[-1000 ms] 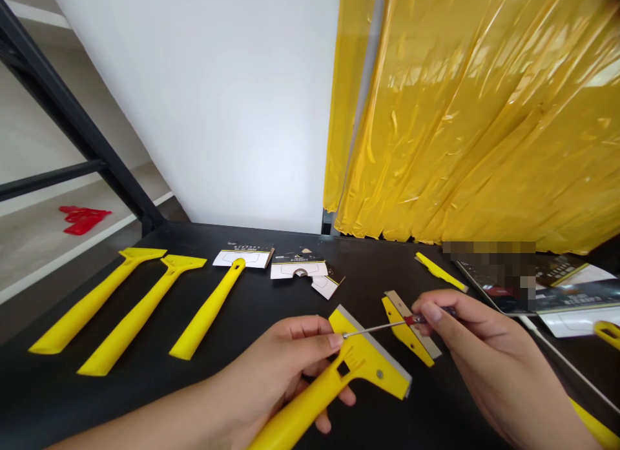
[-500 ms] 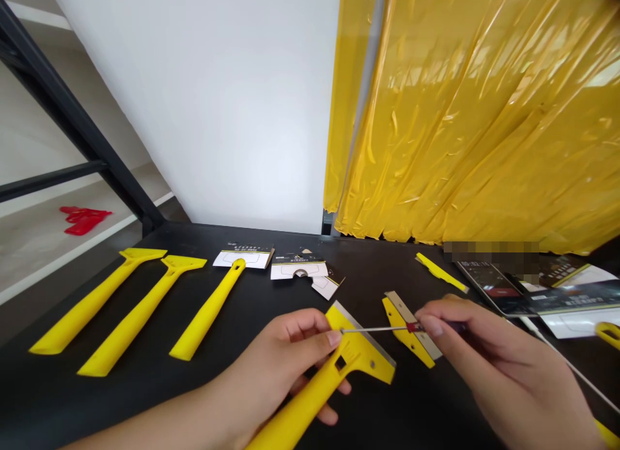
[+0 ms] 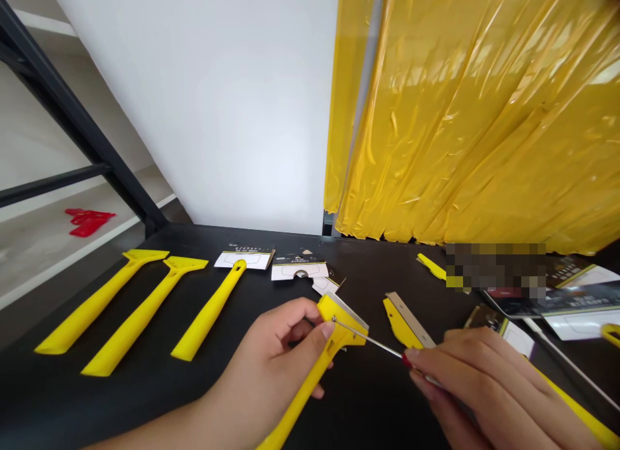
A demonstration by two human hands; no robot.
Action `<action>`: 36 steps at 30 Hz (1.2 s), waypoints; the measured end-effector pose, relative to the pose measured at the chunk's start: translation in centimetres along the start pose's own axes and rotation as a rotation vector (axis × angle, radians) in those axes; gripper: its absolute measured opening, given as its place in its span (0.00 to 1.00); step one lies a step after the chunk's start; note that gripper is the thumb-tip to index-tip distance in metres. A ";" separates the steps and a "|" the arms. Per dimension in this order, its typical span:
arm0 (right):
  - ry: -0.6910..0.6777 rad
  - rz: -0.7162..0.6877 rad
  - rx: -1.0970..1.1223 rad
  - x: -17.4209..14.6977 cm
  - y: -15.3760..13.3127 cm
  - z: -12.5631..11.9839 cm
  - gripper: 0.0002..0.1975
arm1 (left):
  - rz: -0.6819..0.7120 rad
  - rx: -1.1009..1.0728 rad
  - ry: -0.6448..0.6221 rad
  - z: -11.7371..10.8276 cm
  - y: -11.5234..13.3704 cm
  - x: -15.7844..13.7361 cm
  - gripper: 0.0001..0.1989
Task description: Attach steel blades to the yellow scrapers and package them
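Observation:
My left hand (image 3: 283,356) is closed around the head of a yellow scraper (image 3: 310,379), thumb and index finger near a screw on it. A metal blade (image 3: 345,308) lies along the scraper's far edge. In my right hand (image 3: 484,385) is a screwdriver (image 3: 371,339) with a thin metal shaft and a red collar; its tip meets the screw beside my left thumb. Most of its handle is hidden by my fingers. Just beyond my right hand, a yellow clamp plate with a blade (image 3: 407,317) lies on the black table.
Several yellow scraper handles (image 3: 130,314) lie at the left of the black table (image 3: 145,405). White-and-black cards (image 3: 299,269) sit at the back. A phone (image 3: 513,301), a white cable (image 3: 566,353) and more cards are at the right. A red item (image 3: 90,222) rests on the shelf.
The scraper has turned and shifted slightly left with my left hand. My right hand has moved down and now grips the screwdriver from above, tilting its shaft downward to the right.

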State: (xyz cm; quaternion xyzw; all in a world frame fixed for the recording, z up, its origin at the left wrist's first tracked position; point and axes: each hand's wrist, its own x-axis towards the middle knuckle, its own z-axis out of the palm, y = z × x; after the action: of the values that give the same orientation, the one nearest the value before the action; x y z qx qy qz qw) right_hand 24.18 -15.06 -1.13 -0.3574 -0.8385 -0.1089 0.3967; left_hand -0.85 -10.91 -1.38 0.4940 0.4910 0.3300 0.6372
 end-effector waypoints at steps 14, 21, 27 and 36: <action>-0.176 0.203 -0.090 -0.8 -0.4 0.7 0.04 | 0.115 0.200 0.030 -0.1 0.3 -0.3 0.18; -0.253 0.273 -0.046 -0.7 -0.4 0.5 0.07 | 0.138 0.236 0.040 -0.2 0.3 0.1 0.18; -0.276 0.333 0.005 -0.4 -0.3 0.6 0.06 | 0.137 0.252 0.046 -0.4 0.1 0.1 0.18; -0.355 0.421 0.119 -0.3 -0.6 0.3 0.05 | 0.148 0.259 0.039 -0.5 0.3 0.3 0.18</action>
State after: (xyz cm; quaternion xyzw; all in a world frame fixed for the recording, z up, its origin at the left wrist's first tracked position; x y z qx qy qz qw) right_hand 23.70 -15.54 -1.53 -0.5133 -0.8070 0.0898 0.2778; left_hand -1.23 -10.38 -1.24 0.6004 0.5038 0.3194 0.5326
